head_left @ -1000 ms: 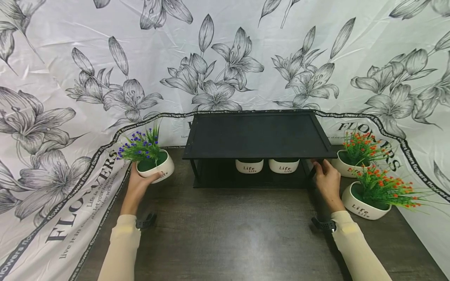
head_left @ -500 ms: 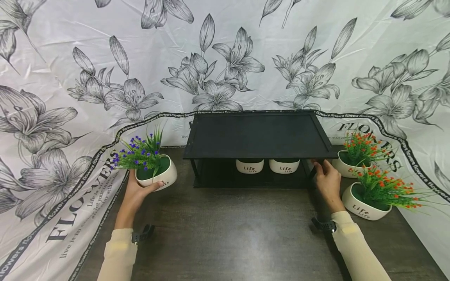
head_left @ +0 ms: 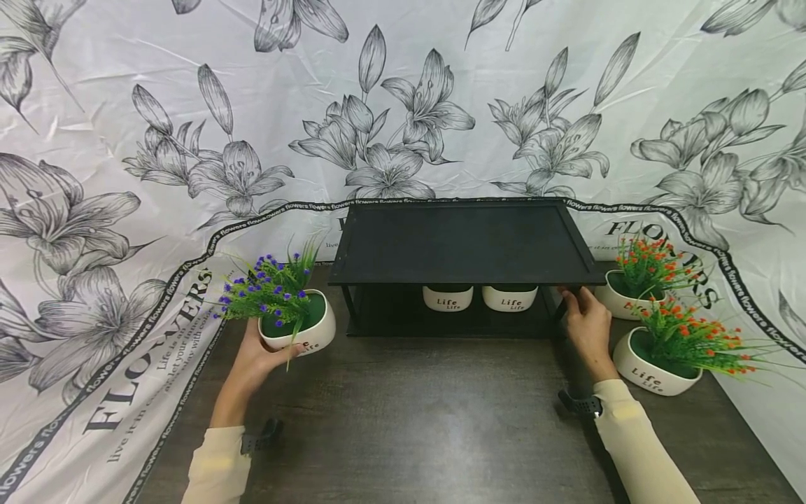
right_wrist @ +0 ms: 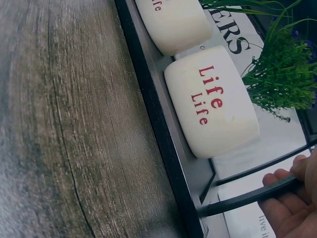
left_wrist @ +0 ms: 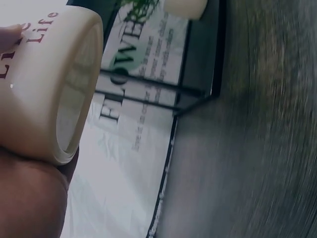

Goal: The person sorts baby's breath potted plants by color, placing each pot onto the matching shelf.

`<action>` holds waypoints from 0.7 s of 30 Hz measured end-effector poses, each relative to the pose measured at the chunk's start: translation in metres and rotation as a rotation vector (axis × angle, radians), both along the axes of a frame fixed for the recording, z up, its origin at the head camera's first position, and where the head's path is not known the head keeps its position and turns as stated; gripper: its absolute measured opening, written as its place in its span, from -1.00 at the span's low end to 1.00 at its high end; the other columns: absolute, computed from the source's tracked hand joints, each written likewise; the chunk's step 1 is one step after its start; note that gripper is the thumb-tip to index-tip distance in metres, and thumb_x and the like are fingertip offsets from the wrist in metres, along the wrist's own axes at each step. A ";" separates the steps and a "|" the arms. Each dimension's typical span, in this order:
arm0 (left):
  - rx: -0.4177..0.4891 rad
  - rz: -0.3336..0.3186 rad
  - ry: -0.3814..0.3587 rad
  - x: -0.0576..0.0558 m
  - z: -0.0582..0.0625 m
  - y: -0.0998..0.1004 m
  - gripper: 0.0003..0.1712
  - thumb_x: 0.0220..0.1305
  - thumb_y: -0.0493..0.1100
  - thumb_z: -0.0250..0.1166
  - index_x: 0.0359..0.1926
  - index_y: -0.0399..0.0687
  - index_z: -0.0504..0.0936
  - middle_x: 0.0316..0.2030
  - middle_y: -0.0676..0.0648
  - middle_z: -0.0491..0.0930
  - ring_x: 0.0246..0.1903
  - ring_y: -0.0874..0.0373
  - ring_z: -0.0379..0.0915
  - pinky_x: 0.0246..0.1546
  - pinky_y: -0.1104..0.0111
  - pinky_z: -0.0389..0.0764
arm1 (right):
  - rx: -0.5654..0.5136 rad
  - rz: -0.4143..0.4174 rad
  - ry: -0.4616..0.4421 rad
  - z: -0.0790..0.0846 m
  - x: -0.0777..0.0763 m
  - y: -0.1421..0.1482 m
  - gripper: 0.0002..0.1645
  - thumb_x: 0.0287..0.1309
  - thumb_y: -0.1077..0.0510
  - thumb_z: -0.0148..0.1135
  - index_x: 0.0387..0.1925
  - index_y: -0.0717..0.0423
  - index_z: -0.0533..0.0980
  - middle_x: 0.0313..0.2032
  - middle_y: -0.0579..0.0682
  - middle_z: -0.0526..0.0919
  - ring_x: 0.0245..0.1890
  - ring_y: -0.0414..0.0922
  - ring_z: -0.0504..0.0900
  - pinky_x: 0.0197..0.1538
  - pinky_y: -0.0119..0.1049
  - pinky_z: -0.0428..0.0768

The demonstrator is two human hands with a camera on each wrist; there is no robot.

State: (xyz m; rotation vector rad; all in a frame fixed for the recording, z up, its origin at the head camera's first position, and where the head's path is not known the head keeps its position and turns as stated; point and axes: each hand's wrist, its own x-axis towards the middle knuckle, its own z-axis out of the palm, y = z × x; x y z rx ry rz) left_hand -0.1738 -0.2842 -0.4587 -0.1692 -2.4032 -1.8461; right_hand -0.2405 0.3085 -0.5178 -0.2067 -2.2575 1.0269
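Observation:
My left hand point(head_left: 255, 360) grips a white pot point(head_left: 322, 334) of artificial purple-blue flowers point(head_left: 267, 287), thumb over the front where red-brown "Life" lettering shows. In the left wrist view the pot's hollow underside point(left_wrist: 74, 99) is visible, so it is held up off the table. It is just left of a black two-tier shelf point(head_left: 466, 241). My right hand point(head_left: 587, 327) holds the shelf's right front post point(right_wrist: 247, 197), fingers curled round it. On the lower tier stand two white "Life" pots point(head_left: 448, 299), their plants hidden from above by the top panel; purple-flowered greenery point(right_wrist: 287, 74) shows in the right wrist view.
Two white pots with orange flowers point(head_left: 655, 364) stand on the dark wood table point(head_left: 428, 420), right of the shelf and close to my right hand. A white cloth printed with lilies point(head_left: 415, 105) hangs behind and along both sides.
My left hand has brought the purple-flowered pot nearer to me, then rightward toward the shelf. The right hand keeps its place on the post, and the shelf has not moved.

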 end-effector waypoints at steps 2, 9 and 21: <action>-0.020 -0.024 -0.013 0.002 0.001 0.005 0.08 0.18 -0.42 0.47 0.59 -0.23 0.03 0.27 -0.15 0.41 0.05 0.51 0.52 -0.04 0.59 0.62 | -0.003 0.000 -0.003 0.000 0.000 0.000 -0.76 0.53 0.17 0.27 -0.07 0.30 0.69 -0.20 0.29 0.83 -0.38 -0.81 0.33 -0.29 -0.54 0.34; -0.018 -0.145 -0.046 0.005 -0.001 0.027 0.03 0.20 -0.39 0.50 0.56 -0.32 0.09 0.31 -0.47 0.43 0.03 0.46 0.60 -0.05 0.46 0.71 | -0.019 0.014 -0.003 -0.002 -0.001 0.000 -0.75 0.54 0.17 0.26 0.00 0.28 0.71 -0.12 0.27 0.84 -0.31 -0.85 0.37 -0.23 -0.63 0.36; -0.145 -0.329 -0.067 -0.005 -0.021 0.069 -0.17 0.20 -0.22 0.55 0.43 -0.27 0.42 0.21 -0.33 0.63 0.14 -0.08 0.66 0.01 0.35 0.71 | -0.035 0.025 0.005 -0.001 -0.001 -0.001 -0.75 0.54 0.19 0.24 0.02 0.28 0.72 -0.07 0.24 0.84 -0.26 -0.86 0.40 -0.18 -0.67 0.37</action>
